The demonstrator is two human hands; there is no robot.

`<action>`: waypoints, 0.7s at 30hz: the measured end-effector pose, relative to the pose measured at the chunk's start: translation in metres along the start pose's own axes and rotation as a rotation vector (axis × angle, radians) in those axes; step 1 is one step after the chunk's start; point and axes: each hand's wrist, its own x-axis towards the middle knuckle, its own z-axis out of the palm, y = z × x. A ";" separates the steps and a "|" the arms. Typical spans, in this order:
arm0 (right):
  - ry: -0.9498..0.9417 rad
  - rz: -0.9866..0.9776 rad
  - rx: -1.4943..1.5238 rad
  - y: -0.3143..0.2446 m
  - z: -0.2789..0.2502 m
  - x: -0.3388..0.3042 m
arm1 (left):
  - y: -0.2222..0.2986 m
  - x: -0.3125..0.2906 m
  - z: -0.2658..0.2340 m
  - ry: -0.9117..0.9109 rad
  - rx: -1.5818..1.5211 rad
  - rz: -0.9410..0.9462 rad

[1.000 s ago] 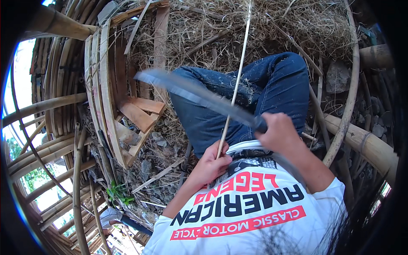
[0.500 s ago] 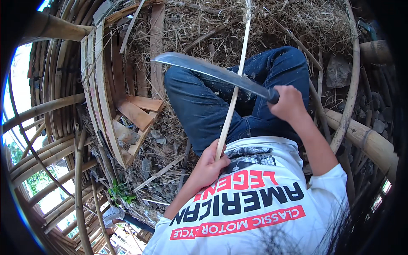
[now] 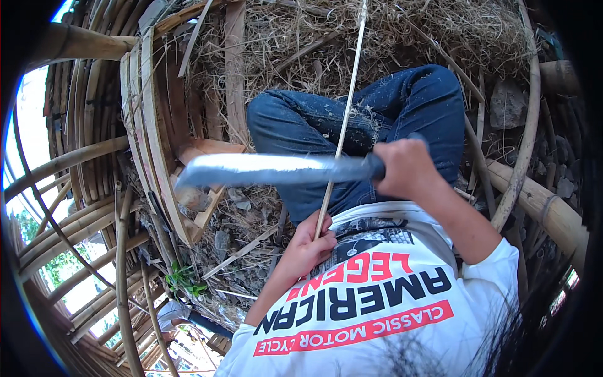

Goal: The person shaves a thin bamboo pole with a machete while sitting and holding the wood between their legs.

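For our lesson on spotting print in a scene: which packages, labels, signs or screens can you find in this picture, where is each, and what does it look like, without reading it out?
No packages, signs or screens.
Printed white cotton T-shirt: lower middle, on the person; black and red block lettering, a red banner with white letters, a dark picture above.

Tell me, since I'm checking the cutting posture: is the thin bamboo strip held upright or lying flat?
Upright, roughly. The thin bamboo strip runs from the left hand near the lap up past the knees, and the long knife in the right hand crosses it.
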 end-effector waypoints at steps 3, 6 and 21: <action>0.125 0.181 -0.021 0.034 -0.008 0.019 | 0.003 0.003 0.005 0.034 0.038 0.016; 0.144 0.202 -0.072 0.051 -0.011 0.024 | 0.004 0.008 0.006 0.014 0.051 0.008; 0.183 0.153 -0.159 0.053 -0.014 0.035 | 0.001 0.009 -0.004 -0.026 0.016 0.047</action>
